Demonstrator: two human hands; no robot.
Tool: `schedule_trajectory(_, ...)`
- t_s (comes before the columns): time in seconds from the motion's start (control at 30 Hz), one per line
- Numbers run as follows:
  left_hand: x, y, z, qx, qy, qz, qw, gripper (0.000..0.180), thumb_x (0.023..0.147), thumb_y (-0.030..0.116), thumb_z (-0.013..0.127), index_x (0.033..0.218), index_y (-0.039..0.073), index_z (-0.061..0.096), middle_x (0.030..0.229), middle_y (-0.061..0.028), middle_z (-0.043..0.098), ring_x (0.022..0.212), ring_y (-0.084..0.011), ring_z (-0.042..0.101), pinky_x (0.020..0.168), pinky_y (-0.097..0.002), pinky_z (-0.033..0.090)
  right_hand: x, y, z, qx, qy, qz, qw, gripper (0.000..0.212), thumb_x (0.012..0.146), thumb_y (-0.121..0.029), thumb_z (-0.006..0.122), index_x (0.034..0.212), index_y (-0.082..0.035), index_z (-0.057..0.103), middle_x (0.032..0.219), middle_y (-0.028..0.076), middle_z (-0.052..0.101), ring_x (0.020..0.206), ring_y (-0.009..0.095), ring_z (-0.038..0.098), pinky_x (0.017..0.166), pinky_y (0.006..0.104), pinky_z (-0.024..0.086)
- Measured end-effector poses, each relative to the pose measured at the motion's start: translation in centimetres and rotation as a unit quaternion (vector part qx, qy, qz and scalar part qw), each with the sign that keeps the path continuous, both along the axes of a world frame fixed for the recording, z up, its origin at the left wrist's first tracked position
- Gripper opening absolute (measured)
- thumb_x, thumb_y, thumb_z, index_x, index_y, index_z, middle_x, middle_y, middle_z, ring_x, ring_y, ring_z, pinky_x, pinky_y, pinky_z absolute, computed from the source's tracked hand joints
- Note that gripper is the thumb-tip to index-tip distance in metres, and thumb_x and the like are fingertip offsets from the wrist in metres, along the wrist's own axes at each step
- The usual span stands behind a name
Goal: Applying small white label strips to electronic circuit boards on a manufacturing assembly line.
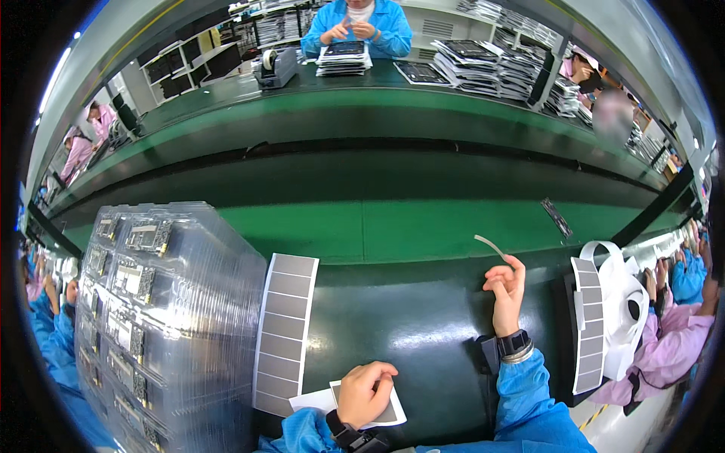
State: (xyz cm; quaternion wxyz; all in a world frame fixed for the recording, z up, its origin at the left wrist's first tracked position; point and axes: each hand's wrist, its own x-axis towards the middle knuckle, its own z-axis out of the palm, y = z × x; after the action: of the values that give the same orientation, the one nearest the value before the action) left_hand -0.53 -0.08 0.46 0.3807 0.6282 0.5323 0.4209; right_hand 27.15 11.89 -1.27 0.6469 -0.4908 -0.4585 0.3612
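Note:
My right hand (504, 298) is raised over the right part of the bench, thumb and fingers drawn together. A thin, pale curved strip (491, 244) sticks up from its fingertips. Lower and further left, my left hand (366, 392) is closed, its fingers curled, on top of a small white-edged grey sheet (391, 411). Whether it pinches anything is hidden. Beside it lies a long label sheet (285, 325) of grey rectangles, leaning along a tall stack of clear plastic trays (174, 325). Small circuit boards (134, 281) sit in the top tray's pockets.
At right, another grey label sheet (589, 325) stands by a white tape roll (623, 302). A dark narrow strip (556, 217) lies on the green surface (423, 226). Across the bench, a person in blue works behind a stack of flat parts (343, 59) and a tape dispenser (275, 68).

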Motion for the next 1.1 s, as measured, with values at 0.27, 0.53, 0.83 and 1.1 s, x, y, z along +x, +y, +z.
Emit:
schedule_trajectory(0.27,0.0,0.1,0.0,-0.014,0.006,0.013,1.0,0.009,0.081,0.002,0.058,0.084,0.006,0.066,0.072,-0.0094,0.065,0.065,-0.0256,0.062,0.062,-0.0339,0.048,-0.2,0.1,-0.1,0.023,0.017,-0.005,1.0,0.05,0.084,0.009,0.049,0.13,-0.005,0.036,0.092,0.008,0.057,0.077,0.012,0.056,0.069,0.0241,0.049)
schedule_trajectory(0.53,0.5,0.1,-0.9,-0.015,0.017,0.008,1.0,0.01,0.082,0.002,0.058,0.084,0.006,0.066,0.075,-0.0086,0.067,0.067,-0.0245,0.062,0.063,-0.033,0.048,0.2,0.5,0.3,0.035,-0.001,-0.015,0.999,0.055,0.084,0.008,0.053,0.132,-0.006,0.03,0.091,0.007,0.056,0.077,0.01,0.056,0.067,0.0236,0.049)
schedule_trajectory(0.83,0.2,-0.1,-0.7,-0.008,0.024,0.014,1.0,0.011,0.083,-0.001,0.052,0.083,0.001,0.062,0.072,-0.0061,0.061,0.064,-0.0131,0.054,0.059,-0.0264,0.04,-0.3,1.7,-0.6,0.007,-0.064,-0.021,0.998,0.055,0.08,0.006,0.055,0.129,-0.004,0.033,0.088,0.006,0.057,0.07,0.009,0.055,0.064,0.0234,0.046)
schedule_trajectory(1.1,0.5,-0.4,0.7,-0.038,0.034,-0.019,0.998,0.013,0.09,0.002,0.052,0.09,0.002,0.065,0.083,-0.0081,0.065,0.077,-0.0143,0.057,0.07,-0.027,0.045,-0.1,1.2,-0.4,0.001,-0.077,-0.029,0.997,0.055,0.079,0.001,0.059,0.128,-0.006,0.034,0.086,0.006,0.056,0.07,0.012,0.055,0.062,0.0265,0.045)
